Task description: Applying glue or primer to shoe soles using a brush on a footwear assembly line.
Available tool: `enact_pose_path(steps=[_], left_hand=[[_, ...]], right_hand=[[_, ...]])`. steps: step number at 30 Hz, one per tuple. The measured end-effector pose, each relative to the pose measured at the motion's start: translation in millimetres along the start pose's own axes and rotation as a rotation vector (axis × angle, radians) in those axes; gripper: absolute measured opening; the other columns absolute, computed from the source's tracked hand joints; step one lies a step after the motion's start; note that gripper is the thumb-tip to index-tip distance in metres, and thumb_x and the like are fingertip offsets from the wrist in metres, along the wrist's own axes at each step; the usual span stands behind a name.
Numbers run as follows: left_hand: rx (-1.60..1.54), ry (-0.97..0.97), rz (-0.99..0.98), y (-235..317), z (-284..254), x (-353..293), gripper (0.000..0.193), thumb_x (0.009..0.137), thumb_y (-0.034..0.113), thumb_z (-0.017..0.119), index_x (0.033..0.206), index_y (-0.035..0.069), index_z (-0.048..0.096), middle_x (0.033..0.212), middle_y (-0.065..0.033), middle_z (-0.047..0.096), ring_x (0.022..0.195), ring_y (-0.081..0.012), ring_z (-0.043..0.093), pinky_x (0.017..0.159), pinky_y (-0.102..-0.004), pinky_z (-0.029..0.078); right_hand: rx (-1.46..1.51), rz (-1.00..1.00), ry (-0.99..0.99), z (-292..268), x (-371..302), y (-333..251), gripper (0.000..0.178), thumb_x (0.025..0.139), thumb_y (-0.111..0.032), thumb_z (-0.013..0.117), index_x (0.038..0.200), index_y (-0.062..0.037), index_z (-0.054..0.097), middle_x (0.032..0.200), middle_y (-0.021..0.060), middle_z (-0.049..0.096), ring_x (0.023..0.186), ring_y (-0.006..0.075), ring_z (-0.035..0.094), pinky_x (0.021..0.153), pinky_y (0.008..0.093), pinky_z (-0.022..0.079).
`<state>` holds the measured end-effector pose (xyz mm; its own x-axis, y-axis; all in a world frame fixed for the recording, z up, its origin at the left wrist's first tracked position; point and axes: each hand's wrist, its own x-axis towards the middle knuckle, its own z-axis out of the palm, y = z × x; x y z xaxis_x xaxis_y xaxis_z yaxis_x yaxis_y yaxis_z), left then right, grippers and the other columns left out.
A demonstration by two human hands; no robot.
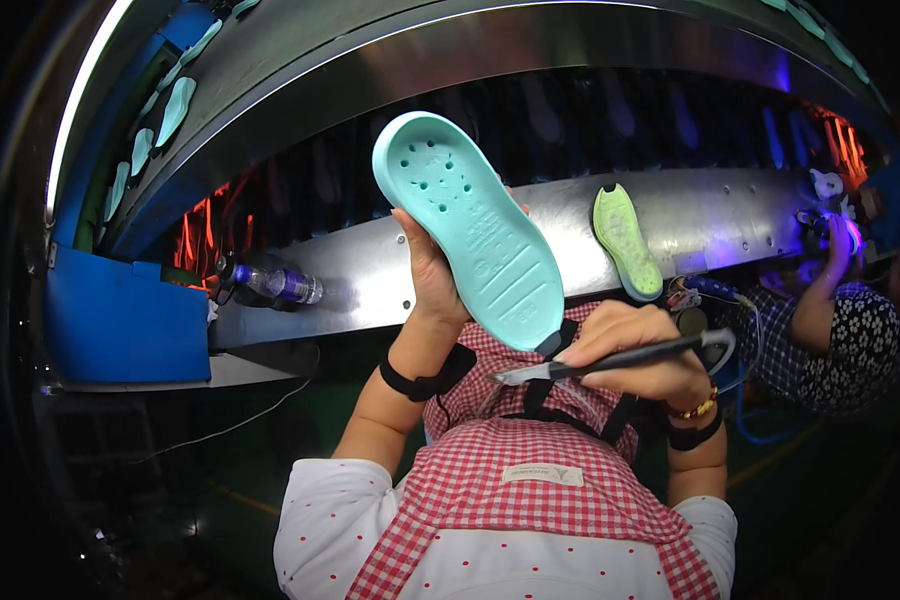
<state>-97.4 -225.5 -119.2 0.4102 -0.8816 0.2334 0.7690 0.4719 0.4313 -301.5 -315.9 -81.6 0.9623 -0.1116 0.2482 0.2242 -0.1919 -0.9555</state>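
Note:
My left hand [432,272] holds up a turquoise shoe sole [475,230], its underside with small holes facing me, toe end tilted up to the left. My right hand [638,352] grips a dark-handled cutting tool [610,360] like a pen, the metal blade pointing left just under the sole's heel end. Both wrists wear black bands, and a beaded bracelet sits on the right wrist. I wear a red-checked apron over a white dotted shirt.
A yellow-green sole [627,243] lies on the slanted metal ledge [370,280] ahead. A plastic bottle [275,283] lies on the ledge at left beside a blue panel [120,320]. Several turquoise soles [175,110] hang upper left. Another person [830,320] works at right.

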Motion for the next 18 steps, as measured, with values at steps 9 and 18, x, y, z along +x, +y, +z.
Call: enact_pose_path(steps=[9, 18], left_hand=[[0.003, -0.056, 0.0, 9.5, 14.1, 2.8, 0.083, 0.072, 0.069, 0.043, 0.124, 0.005, 0.038, 0.117, -0.0139, 0.049, 0.106, -0.0276, 0.05, 0.097, -0.0473, 0.035], [-0.046, 0.121, -0.007, -23.9, 33.6, -29.8, 0.068, 0.086, 0.057, 0.023, 0.132, 0.008, 0.029, 0.127, -0.0158, 0.042, 0.112, -0.0335, 0.046, 0.096, -0.0536, 0.033]], right_hand=[[0.384, -0.002, 0.266, 2.7, -3.6, 23.0, 0.018, 0.068, 0.0, 0.062, 0.086, 0.0019, 0.062, 0.091, 0.0181, 0.063, 0.095, 0.0263, 0.055, 0.09, 0.0361, 0.038], [0.725, 0.08, 0.56, 40.2, 7.6, 30.5, 0.018, 0.079, 0.001, 0.054, 0.096, 0.0065, 0.054, 0.098, 0.0165, 0.059, 0.092, 0.0202, 0.058, 0.085, 0.0307, 0.045]])
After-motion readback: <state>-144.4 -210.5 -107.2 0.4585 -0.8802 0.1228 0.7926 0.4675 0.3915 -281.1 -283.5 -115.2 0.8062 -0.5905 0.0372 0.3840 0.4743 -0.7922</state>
